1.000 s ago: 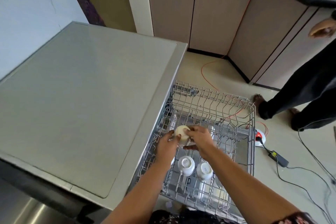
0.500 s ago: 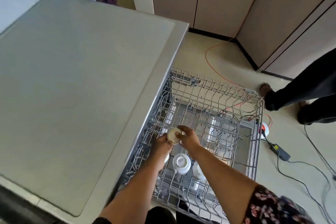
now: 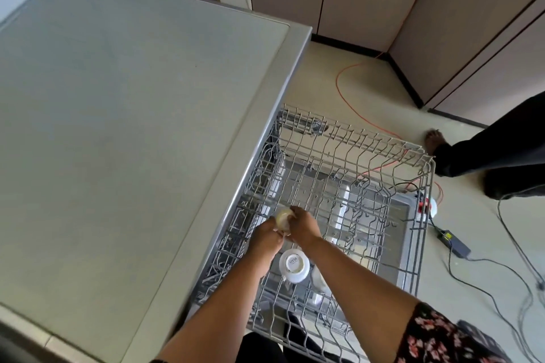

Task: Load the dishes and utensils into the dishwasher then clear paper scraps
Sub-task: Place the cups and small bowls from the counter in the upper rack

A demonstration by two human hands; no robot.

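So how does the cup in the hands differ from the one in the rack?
The held cup is gripped between the left hand and right hand; the racked cup stands free. The held cup looks cream; the racked cup white, with a printed mark on its upturned base. Both are small cups in the wire rack.

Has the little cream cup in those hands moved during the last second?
No, not noticeably. The cream cup stays just beyond the upturned white cup in the rack, gripped by left hand and right hand.
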